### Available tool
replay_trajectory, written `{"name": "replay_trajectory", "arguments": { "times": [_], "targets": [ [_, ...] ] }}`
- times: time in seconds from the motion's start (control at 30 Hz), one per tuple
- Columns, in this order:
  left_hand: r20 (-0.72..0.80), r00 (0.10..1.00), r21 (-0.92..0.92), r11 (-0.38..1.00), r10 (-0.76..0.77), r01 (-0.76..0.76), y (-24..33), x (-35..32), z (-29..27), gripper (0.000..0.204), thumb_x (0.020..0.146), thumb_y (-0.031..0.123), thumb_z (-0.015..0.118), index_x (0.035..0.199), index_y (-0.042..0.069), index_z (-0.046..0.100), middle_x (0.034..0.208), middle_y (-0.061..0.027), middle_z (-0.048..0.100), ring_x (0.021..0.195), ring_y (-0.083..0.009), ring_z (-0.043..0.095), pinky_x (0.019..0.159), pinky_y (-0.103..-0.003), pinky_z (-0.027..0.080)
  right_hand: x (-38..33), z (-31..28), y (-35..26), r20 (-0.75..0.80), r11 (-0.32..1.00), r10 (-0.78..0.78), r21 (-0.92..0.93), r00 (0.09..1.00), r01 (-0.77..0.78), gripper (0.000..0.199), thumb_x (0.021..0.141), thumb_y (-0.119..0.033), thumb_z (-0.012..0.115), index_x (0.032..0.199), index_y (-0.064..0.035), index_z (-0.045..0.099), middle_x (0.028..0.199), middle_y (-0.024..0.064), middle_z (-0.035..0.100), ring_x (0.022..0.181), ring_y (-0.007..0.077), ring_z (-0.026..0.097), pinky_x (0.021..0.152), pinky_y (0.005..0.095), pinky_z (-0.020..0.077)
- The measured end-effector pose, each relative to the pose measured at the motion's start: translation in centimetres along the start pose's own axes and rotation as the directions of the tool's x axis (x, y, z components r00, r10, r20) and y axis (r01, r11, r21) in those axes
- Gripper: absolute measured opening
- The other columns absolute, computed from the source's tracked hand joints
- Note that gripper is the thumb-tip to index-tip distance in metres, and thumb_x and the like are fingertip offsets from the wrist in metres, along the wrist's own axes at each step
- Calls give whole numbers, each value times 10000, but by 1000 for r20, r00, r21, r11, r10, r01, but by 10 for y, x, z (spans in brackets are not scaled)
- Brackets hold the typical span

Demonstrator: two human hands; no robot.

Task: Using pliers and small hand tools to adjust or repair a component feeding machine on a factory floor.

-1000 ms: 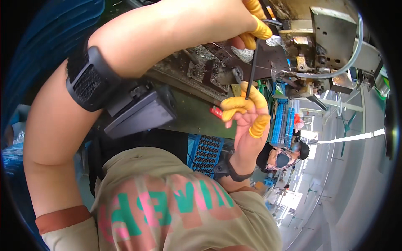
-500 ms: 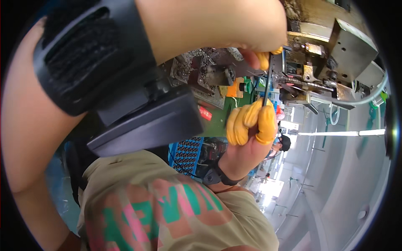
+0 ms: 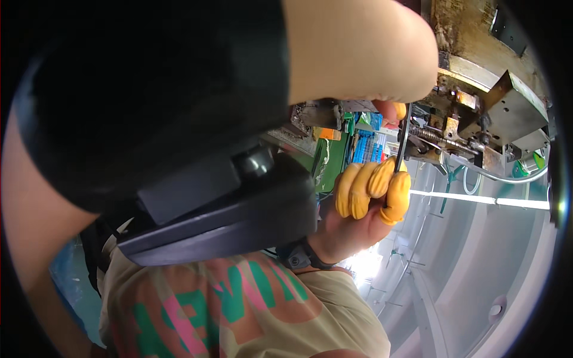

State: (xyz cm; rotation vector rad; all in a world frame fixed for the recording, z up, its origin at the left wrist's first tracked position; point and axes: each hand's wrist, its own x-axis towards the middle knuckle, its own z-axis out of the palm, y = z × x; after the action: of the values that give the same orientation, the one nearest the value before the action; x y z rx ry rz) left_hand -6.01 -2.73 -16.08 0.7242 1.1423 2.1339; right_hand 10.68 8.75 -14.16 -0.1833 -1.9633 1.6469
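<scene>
My right hand (image 3: 373, 194), with a dark watch on its wrist and yellow covers on its fingers and thumb, is closed around the lower end of a thin dark metal bar (image 3: 404, 140). The bar stands nearly upright in the picture. At its upper end are the fingers of my left hand (image 3: 392, 111), one tipped in yellow, bent against the bar; my own left forearm (image 3: 358, 51) hides most of that hand. Just right of the bar sits a machine with a threaded screw (image 3: 444, 140) and oily metal blocks. Whether the bar touches the machine, I cannot tell.
A black device on a wide strap (image 3: 221, 209) around my left arm fills much of the left side. A bent metal plate (image 3: 516, 110) and a pale hose (image 3: 513, 179) border the machine. Behind the hands are a green surface (image 3: 331, 158) and blue racks (image 3: 367, 146).
The view has shifted, and my left arm with its strapped device covers more of it. Both hands stay on the bar. The person in a dark cap behind my right hand no longer shows.
</scene>
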Motion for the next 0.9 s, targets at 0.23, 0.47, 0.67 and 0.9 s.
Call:
{"name": "replay_trajectory", "arguments": {
  "times": [0.23, 0.47, 0.67, 0.9],
  "targets": [
    [-98, 977, -13, 982, 189, -191, -12, -10, 14, 213, 843, 105, 514, 996, -9, 607, 895, -169, 643, 832, -242, 630, 758, -337, 525, -3, 0, 1, 40, 960, 231, 152, 972, -235, 276, 977, -228, 447, 803, -14, 446, 514, 41, 405, 361, 97, 314, 344, 245, 254],
    [-7, 999, 42, 998, 41, -41, 17, -8, 25, 292, 869, 133, 484, 1118, 21, 589, 774, -109, 609, 571, -188, 581, 426, -349, 496, 0, -16, -6, 393, 617, 301, 614, 869, -492, 311, 1015, -314, 340, 809, -89, 404, 553, 28, 440, 443, 123, 390, 377, 208, 321],
    [116, 936, 55, 943, -333, 328, 32, 3, 27, 313, 902, 131, 486, 1173, 2, 574, 687, -70, 575, 510, -141, 540, 438, -314, 492, -1, -15, -14, 413, 583, 331, 617, 848, -528, 333, 1020, -330, 345, 814, -80, 421, 521, -12, 395, 419, 79, 324, 355, 210, 248],
    [84, 988, 124, 985, -130, 119, 21, 12, 32, 231, 903, 35, 500, 1081, -67, 605, 713, -89, 634, 569, -126, 597, 547, -264, 499, -1, -21, 9, 431, 702, 351, 467, 832, -538, 290, 1019, -303, 360, 834, -86, 414, 572, -3, 424, 461, 99, 363, 403, 231, 280]
  ]
}}
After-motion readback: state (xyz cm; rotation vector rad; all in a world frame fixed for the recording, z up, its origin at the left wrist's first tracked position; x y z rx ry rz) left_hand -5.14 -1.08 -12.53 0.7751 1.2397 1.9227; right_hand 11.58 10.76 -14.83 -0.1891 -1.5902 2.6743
